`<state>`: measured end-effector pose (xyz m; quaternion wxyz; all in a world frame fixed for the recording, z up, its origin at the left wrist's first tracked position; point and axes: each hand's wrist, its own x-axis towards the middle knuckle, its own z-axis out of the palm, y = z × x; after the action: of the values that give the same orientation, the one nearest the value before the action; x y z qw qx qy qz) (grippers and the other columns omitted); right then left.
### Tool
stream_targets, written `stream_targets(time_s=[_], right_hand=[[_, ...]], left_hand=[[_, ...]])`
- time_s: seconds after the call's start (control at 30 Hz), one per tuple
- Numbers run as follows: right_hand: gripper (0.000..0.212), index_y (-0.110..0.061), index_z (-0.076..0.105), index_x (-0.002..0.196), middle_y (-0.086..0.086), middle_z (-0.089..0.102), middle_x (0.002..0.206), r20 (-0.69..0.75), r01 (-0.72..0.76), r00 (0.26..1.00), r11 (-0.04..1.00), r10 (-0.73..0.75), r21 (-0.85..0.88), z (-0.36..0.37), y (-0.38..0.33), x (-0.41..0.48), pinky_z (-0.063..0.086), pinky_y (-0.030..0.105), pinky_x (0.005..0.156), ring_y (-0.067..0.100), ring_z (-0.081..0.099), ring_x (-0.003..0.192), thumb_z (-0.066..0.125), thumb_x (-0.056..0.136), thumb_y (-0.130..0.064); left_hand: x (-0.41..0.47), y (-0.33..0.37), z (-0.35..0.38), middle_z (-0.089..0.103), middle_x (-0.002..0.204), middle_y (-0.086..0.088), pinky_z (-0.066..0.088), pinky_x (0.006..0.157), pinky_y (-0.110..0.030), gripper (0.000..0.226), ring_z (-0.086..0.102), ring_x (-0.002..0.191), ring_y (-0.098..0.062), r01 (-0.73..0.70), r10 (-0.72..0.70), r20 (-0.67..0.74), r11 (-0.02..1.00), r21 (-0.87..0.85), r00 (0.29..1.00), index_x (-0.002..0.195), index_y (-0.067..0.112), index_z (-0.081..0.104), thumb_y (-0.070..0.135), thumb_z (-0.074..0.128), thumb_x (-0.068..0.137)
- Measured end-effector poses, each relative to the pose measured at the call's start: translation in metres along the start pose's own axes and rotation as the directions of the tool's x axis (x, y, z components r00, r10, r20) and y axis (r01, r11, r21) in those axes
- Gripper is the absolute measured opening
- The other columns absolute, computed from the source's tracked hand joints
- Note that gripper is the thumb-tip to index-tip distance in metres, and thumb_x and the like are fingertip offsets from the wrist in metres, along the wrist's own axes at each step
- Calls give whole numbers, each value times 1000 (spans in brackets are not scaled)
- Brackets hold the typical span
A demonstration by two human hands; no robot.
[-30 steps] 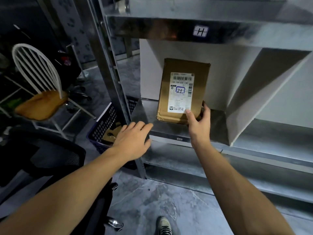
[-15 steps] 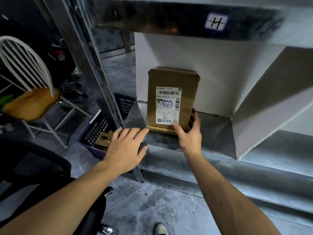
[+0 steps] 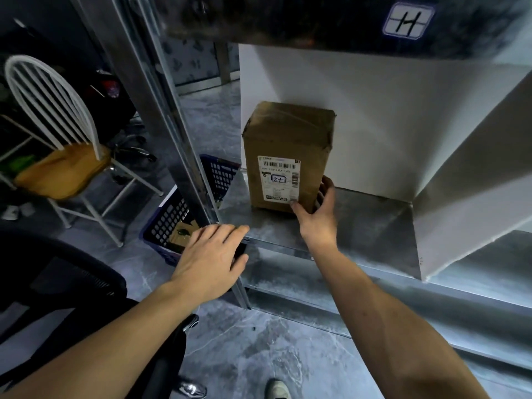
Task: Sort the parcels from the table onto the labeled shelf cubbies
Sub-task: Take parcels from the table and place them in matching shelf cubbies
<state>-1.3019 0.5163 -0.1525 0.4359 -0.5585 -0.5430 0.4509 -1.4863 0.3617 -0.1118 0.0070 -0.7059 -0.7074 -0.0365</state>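
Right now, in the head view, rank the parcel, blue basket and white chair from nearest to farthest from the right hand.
1. Cardboard parcel: on the shelf, held by the right hand.
2. Blue basket: down to the left.
3. White chair: far left, beyond the basket.

right hand (image 3: 316,218) grips parcel (image 3: 288,145) — upright

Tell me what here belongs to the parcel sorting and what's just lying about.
Job: brown parcel, right hand gripping its lower corner, metal shelf, H label, left hand.
Lying about: white chair, blue basket, black chair.
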Motion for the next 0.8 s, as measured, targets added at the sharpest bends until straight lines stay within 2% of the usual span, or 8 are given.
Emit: stream_targets(time_s=[0.1, 0.23, 0.33, 0.43, 0.53, 0.63, 0.7, 0.8], right_hand=[[78, -46, 29, 139, -8, 50, 145, 11, 2, 1000, 999, -2, -46, 0, 4, -3, 47, 46, 109, 16, 51, 132, 80, 84, -26], [81, -39, 26, 148, -5, 47, 150, 36, 1, 999, 992, 4, -124, -10, 1, -16, 43, 34, 108, 20, 50, 135, 77, 86, -32], [76, -33, 29, 153, 4, 45, 152, 6, 22, 1000, 969, -22, -245, -28, -8, -31, 37, 28, 100, 25, 46, 136, 72, 90, -37], [64, -22, 39, 150, 13, 46, 149, 34, 42, 999, 911, -31, -410, -54, -20, -56, 40, 37, 107, 32, 46, 134, 66, 94, -39], [51, -15, 49, 142, 14, 50, 142, 148, 179, 983, 765, -110, -618, -87, -29, -89, 42, 43, 105, 35, 49, 127, 59, 98, -39], [43, -14, 56, 130, 12, 57, 130, 268, 336, 942, 531, -202, -778, -121, -40, -125, 47, 45, 93, 36, 52, 118, 54, 98, -41], [39, -16, 57, 121, 9, 59, 121, 298, 366, 928, 392, -225, -844, -147, -46, -149, 49, 44, 87, 35, 54, 111, 51, 96, -46], [41, -22, 53, 122, 5, 56, 121, 302, 344, 934, 256, -191, -903, -187, -49, -176, 48, 43, 90, 31, 55, 112, 44, 96, -52]], left_hand=[[-7, -4, 2, 50, 133, 8, 34, 104, -39, 56, 44, 124, -17, 12, -12, 25, 1000, -20, 1000, 144, 27, 37, 50, 42, 94], [-16, -2, -1, 47, 137, 10, 32, 105, -38, 57, 41, 126, -17, 12, -11, 46, 999, -36, 999, 146, 30, 32, 52, 40, 94], [-24, 1, -9, 45, 139, 11, 31, 106, -38, 59, 40, 127, -16, -1, 3, 48, 1000, -29, 999, 146, 31, 29, 55, 38, 93], [-34, 8, -19, 45, 140, 11, 31, 104, -38, 59, 40, 127, -16, -7, 8, 40, 1000, -18, 999, 146, 31, 29, 55, 37, 92], [-40, 23, -32, 45, 141, 9, 31, 104, -39, 58, 40, 128, -18, -39, 39, 39, 999, -9, 998, 146, 30, 30, 54, 37, 93], [-40, 46, -44, 44, 141, 7, 31, 105, -40, 57, 39, 129, -20, -87, 87, 31, 996, -5, 996, 146, 29, 31, 52, 37, 94], [-40, 69, -51, 44, 142, 6, 31, 106, -40, 57, 39, 129, -21, -134, 134, 26, 991, 3, 991, 146, 28, 32, 51, 37, 95], [-39, 108, -58, 42, 144, 4, 31, 104, -40, 57, 38, 129, -22, -200, 201, 32, 980, -19, 979, 147, 26, 31, 49, 37, 95]])
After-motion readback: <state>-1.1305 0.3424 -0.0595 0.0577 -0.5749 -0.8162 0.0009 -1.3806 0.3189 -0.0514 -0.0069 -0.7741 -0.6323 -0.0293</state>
